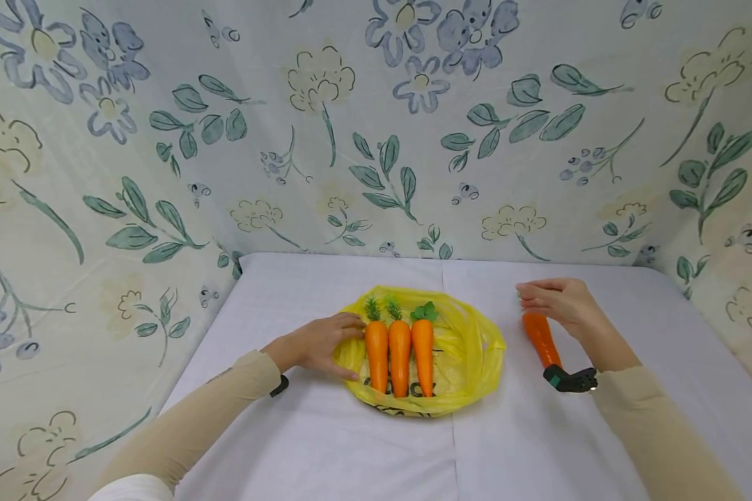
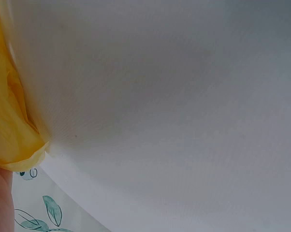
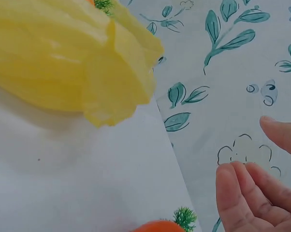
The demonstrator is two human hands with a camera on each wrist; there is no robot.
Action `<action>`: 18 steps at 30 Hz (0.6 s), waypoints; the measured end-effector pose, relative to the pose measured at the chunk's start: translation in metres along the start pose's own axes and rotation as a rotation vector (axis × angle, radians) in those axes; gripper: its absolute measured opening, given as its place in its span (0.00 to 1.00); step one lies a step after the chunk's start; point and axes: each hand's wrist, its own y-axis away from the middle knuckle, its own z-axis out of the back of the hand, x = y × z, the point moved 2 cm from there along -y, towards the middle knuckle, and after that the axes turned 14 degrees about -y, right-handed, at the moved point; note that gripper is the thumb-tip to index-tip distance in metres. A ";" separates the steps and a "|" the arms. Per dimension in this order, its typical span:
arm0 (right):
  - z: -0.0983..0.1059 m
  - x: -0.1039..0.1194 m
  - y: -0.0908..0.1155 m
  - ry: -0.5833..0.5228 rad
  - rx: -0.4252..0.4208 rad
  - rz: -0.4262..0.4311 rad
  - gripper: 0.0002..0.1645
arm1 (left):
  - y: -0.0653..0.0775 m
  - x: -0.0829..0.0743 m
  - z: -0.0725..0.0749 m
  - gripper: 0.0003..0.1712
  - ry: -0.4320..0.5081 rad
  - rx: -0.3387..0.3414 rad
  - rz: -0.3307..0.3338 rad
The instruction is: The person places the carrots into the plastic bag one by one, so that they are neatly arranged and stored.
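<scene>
Three orange carrots (image 1: 399, 356) with green tops lie side by side in a yellow plastic bag (image 1: 484, 348), whose mouth is spread wide. My left hand (image 1: 326, 344) rests against the bag's left side, thumb and fingers spread apart. In the left wrist view only part of that hand shows beside the yellow plastic. Over on the right, another carrot (image 1: 542, 339) lies on the table, its leafy top partly hidden behind my right hand (image 1: 562, 303). The right wrist view shows the right hand's fingers (image 3: 227, 193) extended and apart from that carrot's green tuft (image 3: 185, 218).
A white cloth covers the table (image 1: 276, 445). Behind it and at both sides hangs a floral curtain (image 1: 407, 174). The bag's loose rim sticks out toward the lone carrot, with white tabletop between them. Dark bands sit on both wrists.
</scene>
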 end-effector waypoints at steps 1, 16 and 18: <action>0.006 -0.006 -0.004 -0.006 -0.001 -0.004 0.45 | 0.000 0.000 0.000 0.51 0.001 -0.001 0.000; 0.027 -0.047 0.000 0.074 -0.213 -0.160 0.42 | -0.001 0.000 -0.002 0.52 0.002 -0.004 -0.005; 0.027 -0.050 0.001 0.068 -0.232 -0.190 0.42 | -0.001 0.001 -0.003 0.52 -0.001 0.000 -0.003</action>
